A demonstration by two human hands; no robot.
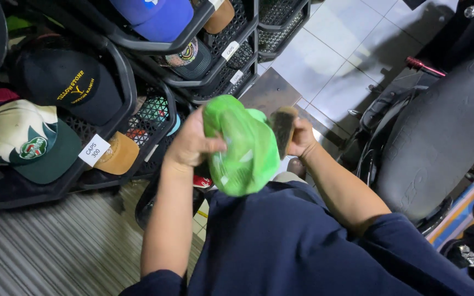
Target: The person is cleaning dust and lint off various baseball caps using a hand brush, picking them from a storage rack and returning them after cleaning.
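Note:
My left hand (192, 143) grips a bright green mesh-backed cap (242, 147), held up in front of my chest with its inside turned toward me. My right hand (302, 137) holds a small brown brush (282, 127) against the cap's right side; the brush is blurred. Both forearms are bare below dark blue sleeves. Part of my right hand's fingers is hidden behind the brush and cap.
Black wire baskets (138, 104) of caps fill the left: a white and green cap (23, 143), a black cap (67, 85), a tan cap (117, 156), a blue cap (157, 16). A motorbike with a black seat (440, 137) stands on the right on white floor tiles (325, 60).

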